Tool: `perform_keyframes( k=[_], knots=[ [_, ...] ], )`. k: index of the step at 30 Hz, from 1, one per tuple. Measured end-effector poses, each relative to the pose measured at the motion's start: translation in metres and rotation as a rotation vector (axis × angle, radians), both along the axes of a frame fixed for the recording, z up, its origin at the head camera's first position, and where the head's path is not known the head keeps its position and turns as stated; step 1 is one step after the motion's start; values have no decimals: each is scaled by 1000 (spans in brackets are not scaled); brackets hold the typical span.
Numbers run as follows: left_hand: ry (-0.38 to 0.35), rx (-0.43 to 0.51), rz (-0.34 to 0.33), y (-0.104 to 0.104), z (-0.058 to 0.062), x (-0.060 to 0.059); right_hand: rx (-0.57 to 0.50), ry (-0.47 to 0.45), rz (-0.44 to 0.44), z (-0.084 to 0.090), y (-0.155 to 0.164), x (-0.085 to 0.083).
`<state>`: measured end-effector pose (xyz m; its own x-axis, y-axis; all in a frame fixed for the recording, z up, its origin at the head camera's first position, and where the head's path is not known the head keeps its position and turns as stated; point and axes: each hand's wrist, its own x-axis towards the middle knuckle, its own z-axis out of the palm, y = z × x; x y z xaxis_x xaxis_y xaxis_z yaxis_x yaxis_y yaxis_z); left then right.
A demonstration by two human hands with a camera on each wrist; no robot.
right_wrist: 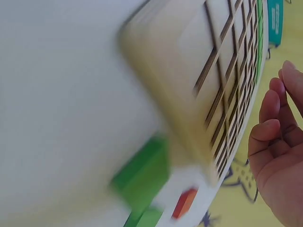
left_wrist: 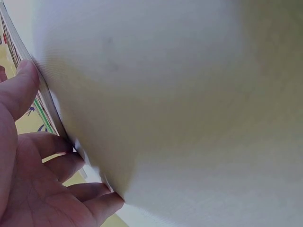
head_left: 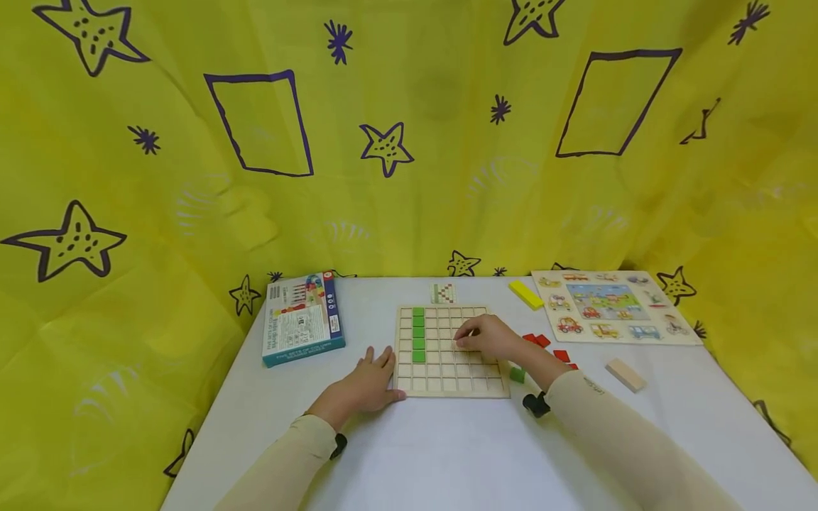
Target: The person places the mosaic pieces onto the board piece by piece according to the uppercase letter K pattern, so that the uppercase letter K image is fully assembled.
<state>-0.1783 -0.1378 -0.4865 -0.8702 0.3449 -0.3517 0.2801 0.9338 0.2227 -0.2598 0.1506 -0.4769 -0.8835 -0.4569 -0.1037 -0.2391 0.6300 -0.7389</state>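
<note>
A wooden grid board [head_left: 450, 376] lies on the white table [head_left: 447, 454], with a column of green blocks [head_left: 418, 333] in its second row of cells from the left. My left hand [head_left: 385, 375] lies flat on the table, its straight fingers [left_wrist: 23, 85] against the board's left edge [left_wrist: 47, 106]. My right hand [head_left: 469, 342] hovers over the middle of the board, fingertips down on the cells. In the right wrist view its fingers [right_wrist: 272, 123] are loosely curled, and nothing shows between them.
A teal box [head_left: 303, 319] sits at the left, a small pattern card [head_left: 443, 292] behind the board. To the right lie a yellow block [head_left: 525, 294], red pieces [head_left: 543, 342], a green block [head_left: 517, 375], a plain wooden block [head_left: 625, 374] and a vehicle puzzle [head_left: 613, 306]. Yellow star cloth surrounds the table.
</note>
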Motion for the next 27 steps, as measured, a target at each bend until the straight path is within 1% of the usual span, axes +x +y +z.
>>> perform_keyframes(
  k=[3,7,10,12,15,20,23,27],
  knots=[
    [5,-3,-7,-1,1,0,24,-11,-36,1,17,1],
    [0,6,-7,-1,3,0,56,-29,-72,4,38,5],
    [-5,9,0,-1,5,1,57,-10,-65,4,53,10],
    [-5,8,1,0,5,1,54,9,-58,1,62,12],
    [-4,7,-2,0,6,1,64,23,-69,-2,75,17],
    [-9,8,1,-1,7,1,100,28,-95,-1,91,26],
    [-11,11,4,0,7,1,101,31,-87,-3,100,30],
    [-13,10,6,1,5,1,96,8,-73,-7,111,34]
  ],
)
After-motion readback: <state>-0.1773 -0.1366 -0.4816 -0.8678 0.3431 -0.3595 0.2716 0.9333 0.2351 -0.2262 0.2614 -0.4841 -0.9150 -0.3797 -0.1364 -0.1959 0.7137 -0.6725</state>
